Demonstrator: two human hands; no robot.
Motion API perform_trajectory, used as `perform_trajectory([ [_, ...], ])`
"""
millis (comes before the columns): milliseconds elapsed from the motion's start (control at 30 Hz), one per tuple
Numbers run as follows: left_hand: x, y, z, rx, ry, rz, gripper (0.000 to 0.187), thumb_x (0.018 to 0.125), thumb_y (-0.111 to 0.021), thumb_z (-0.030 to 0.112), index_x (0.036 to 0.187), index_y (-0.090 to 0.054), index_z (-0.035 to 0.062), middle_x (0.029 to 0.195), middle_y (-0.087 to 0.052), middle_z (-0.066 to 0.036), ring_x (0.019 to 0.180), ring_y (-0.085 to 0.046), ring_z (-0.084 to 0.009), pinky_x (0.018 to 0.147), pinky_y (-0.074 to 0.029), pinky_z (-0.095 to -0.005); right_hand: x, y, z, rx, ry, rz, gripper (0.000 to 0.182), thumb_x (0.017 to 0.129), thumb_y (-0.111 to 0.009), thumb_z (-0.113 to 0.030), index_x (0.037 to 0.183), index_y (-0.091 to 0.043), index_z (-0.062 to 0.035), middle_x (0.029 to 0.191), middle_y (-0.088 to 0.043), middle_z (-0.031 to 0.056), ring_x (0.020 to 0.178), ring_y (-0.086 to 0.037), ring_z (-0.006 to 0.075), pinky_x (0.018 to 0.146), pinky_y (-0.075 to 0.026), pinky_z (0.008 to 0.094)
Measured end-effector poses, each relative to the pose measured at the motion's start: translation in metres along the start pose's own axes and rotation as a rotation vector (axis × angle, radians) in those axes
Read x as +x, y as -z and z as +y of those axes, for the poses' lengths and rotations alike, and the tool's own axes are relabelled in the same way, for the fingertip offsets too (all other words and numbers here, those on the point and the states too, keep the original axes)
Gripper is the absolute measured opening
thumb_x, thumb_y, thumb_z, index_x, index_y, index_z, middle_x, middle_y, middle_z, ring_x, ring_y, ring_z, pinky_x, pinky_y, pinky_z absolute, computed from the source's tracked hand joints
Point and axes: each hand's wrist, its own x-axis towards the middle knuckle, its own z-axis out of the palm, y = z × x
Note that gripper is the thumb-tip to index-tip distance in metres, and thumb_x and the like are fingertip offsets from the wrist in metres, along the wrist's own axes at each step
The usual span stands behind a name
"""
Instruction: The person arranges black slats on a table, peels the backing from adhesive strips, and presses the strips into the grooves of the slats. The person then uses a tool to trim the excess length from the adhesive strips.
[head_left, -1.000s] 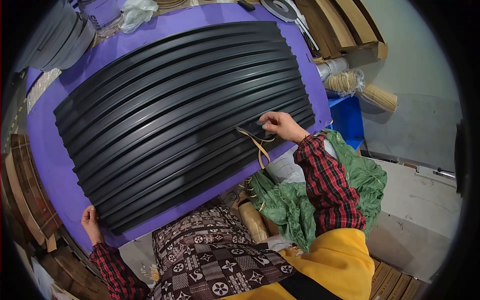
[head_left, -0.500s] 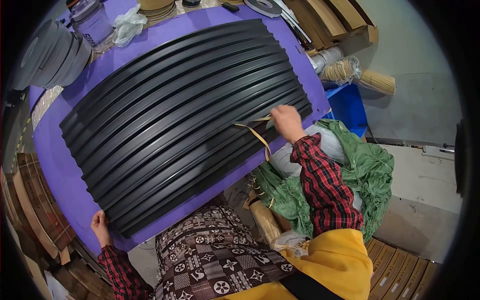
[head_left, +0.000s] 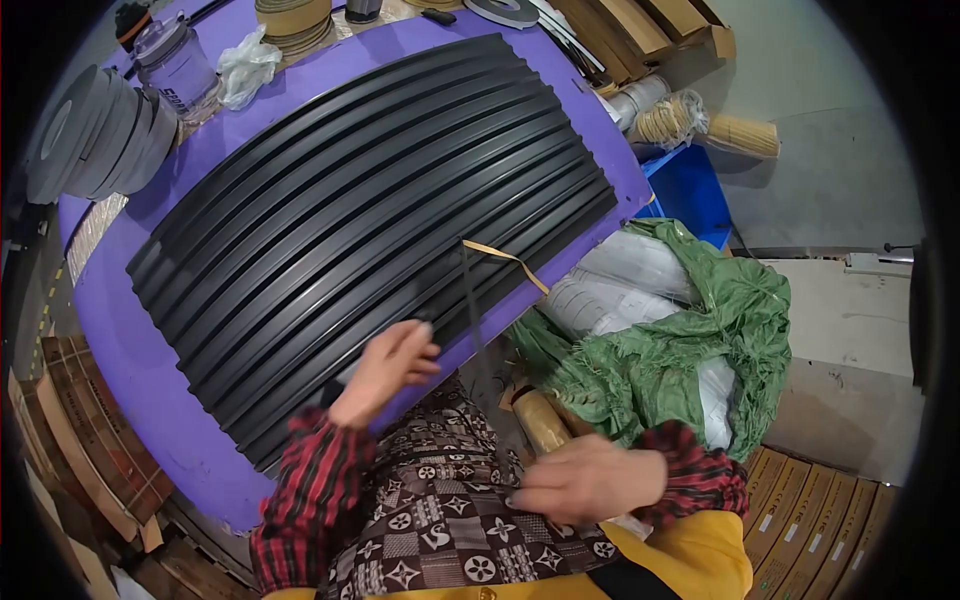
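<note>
Black ribbed strips [head_left: 370,220] lie side by side, like a corrugated panel, on the purple table [head_left: 120,370]. A narrow tan strip [head_left: 505,256] lies across their near right part and hangs toward the table edge. From its upper end a thin dark strip [head_left: 473,300], blurred, runs down toward my right hand [head_left: 585,482]. That hand is in front of my apron [head_left: 450,515], its fingers pinched together at the dark strip's lower end. My left hand [head_left: 388,372] hovers over the near edge of the black strips, fingers partly spread, with nothing visible in them.
Grey tape rolls [head_left: 95,135], a plastic jar [head_left: 175,65] and a crumpled clear bag [head_left: 248,68] stand along the far left. Right of the table are a green woven sack [head_left: 690,370] with wrapped rolls, a blue bin [head_left: 690,200] and cardboard boxes [head_left: 810,520].
My left hand has left the panel's lower left corner and moved right and up. My right hand has come down from the tan strip to in front of the apron, drawing the dark strip.
</note>
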Motion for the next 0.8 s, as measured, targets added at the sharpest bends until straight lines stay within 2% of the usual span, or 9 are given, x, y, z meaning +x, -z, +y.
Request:
perform_trajectory([
  [67,0.052,-0.032,0.003,0.137,0.037,-0.077,0.033,0.086,-0.048,0.019,0.108,-0.041,-0.004,0.082,-0.057,-0.013,0.067,-0.059,-0.0179,0.056,-0.047,-0.0249,0.025,-0.041,0.013,-0.107,-0.089,-0.294,0.036,0.071,-0.06,-0.022,0.102,-0.053,-0.004,0.098,-0.054,0.0062,0.091,-0.053,0.0209,0.071,-0.045,0.0327],
  [167,0.082,-0.035,-0.024,0.092,0.047,-0.108,0.02,0.085,-0.046,0.011,0.099,-0.042,-0.0032,0.073,-0.057,-0.013,0.058,-0.058,-0.0171,0.051,-0.047,-0.0262,0.022,-0.009,0.081,0.388,-0.026,0.196,0.036,0.078,-0.058,-0.019,0.107,-0.051,-0.0005,0.11,-0.053,0.0119,0.1,-0.051,0.0265,0.08,-0.042,0.0327],
  [233,0.086,-0.032,-0.034,-0.05,0.057,-0.145,0.008,0.085,-0.04,0.004,0.091,-0.044,0.0005,0.075,-0.056,-0.011,0.059,-0.057,-0.0159,0.052,-0.047,-0.0268,0.029,-0.022,0.145,0.032,-0.512,0.8,0.029,0.075,-0.061,-0.016,0.1,-0.052,-0.005,0.098,-0.053,0.0119,0.09,-0.053,0.0255,0.073,-0.043,0.035],
  [300,0.085,-0.032,-0.038,-0.124,0.052,-0.173,0.008,0.086,-0.039,0.003,0.091,-0.044,0.0009,0.079,-0.056,-0.01,0.061,-0.057,-0.0154,0.054,-0.047,-0.026,0.055,-0.027,0.193,-0.21,-0.609,1.019,0.029,0.074,-0.061,-0.016,0.099,-0.051,-0.0061,0.093,-0.051,0.01,0.087,-0.051,0.0286,0.07,-0.044,0.0363],
  [500,0.099,-0.045,-0.051,-0.401,-0.103,-0.305,0.006,0.085,-0.045,0.004,0.091,-0.048,0.0037,0.088,-0.055,-0.005,0.074,-0.055,-0.0128,0.07,-0.045,-0.023,0.075,-0.028,0.268,-0.188,-0.542,0.858,0.02,0.071,-0.062,-0.015,0.089,-0.054,-0.0099,0.081,-0.053,0.0068,0.078,-0.055,0.0263,0.062,-0.045,0.035],
  [633,0.133,-0.092,-0.045,-0.109,-0.198,-0.07,0.02,0.08,-0.053,0.004,0.098,-0.046,-0.0015,0.088,-0.057,-0.01,0.082,-0.057,-0.0152,0.073,-0.044,-0.0272,0.025,0.026,0.284,-0.204,-0.412,0.952,0.008,0.071,-0.061,-0.008,0.079,-0.059,-0.0077,0.072,-0.054,0.0089,0.065,-0.055,0.0258,0.058,-0.044,0.0313],
  [700,0.143,-0.133,-0.001,0.185,-0.217,0.142,0.028,0.08,-0.055,0.008,0.102,-0.043,-0.0041,0.088,-0.056,-0.015,0.082,-0.057,-0.0213,0.074,-0.044,-0.0298,-0.043,0.074,0.3,-0.045,-0.447,1.11,0.005,0.073,-0.06,-0.002,0.078,-0.06,-0.0001,0.071,-0.056,0.0055,0.063,-0.052,0.0127,0.057,-0.042,0.0241],
  [733,0.15,-0.15,0.015,0.502,-0.219,0.318,0.037,0.08,-0.057,0.012,0.106,-0.04,-0.0068,0.087,-0.056,-0.019,0.082,-0.058,-0.0273,0.074,-0.044,-0.0325,-0.083,0.099,0.307,0.004,-0.417,1.187,0.007,0.072,-0.061,-0.004,0.078,-0.06,-0.0006,0.069,-0.056,0.0065,0.059,-0.051,0.0148,0.055,-0.041,0.0247],
  [800,0.176,-0.179,0.019,0.706,-0.476,0.43,0.053,0.079,-0.059,0.018,0.113,-0.032,-0.0118,0.089,-0.051,-0.027,0.085,-0.053,-0.0377,0.075,-0.043,-0.0388,-0.16,0.135,0.32,0.26,-0.507,1.306,0.003,0.077,-0.059,-0.002,0.08,-0.06,-0.0007,0.068,-0.05,-0.0053,0.06,-0.041,0.001,0.052,-0.032,0.0161],
])
